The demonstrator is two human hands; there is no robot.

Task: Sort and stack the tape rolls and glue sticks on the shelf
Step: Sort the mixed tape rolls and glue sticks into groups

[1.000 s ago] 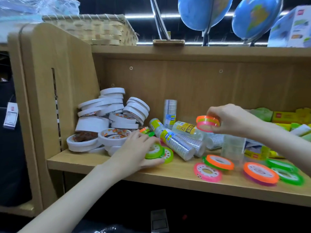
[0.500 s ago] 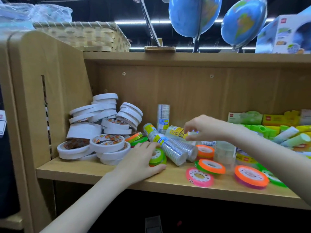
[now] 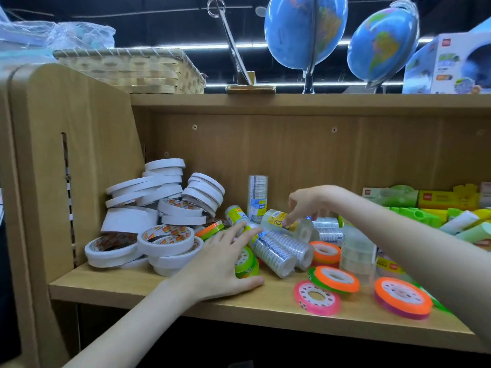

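On the wooden shelf (image 3: 132, 289), white tape rolls (image 3: 159, 208) are piled at the left. Clear tape tubes (image 3: 276, 251) lie in the middle, and another clear tube (image 3: 257, 197) stands behind them. My left hand (image 3: 220, 264) lies over a green tape roll (image 3: 248, 264), fingers stretched toward the tubes, thumb on the shelf. My right hand (image 3: 305, 205) hangs fingers-down, its tips touching a yellow-labelled tube (image 3: 281, 221). An orange roll stack (image 3: 325, 253), an orange-green roll (image 3: 334, 280), a pink roll (image 3: 316, 297) and an orange-purple roll (image 3: 402, 297) lie at the front. Glue sticks (image 3: 462, 224) lie far right.
Green and yellow boxes (image 3: 425, 199) line the back right. The shelf's side panel (image 3: 66, 155) closes the left end. On the board above stand a wicker basket (image 3: 127, 70), two globes (image 3: 305, 30) and a printed box (image 3: 451, 65).
My right hand set the orange-pink roll down in the middle of the shelf, let go, and now touches the yellow-labelled tube. My left hand's fingers have stretched further over the green roll.
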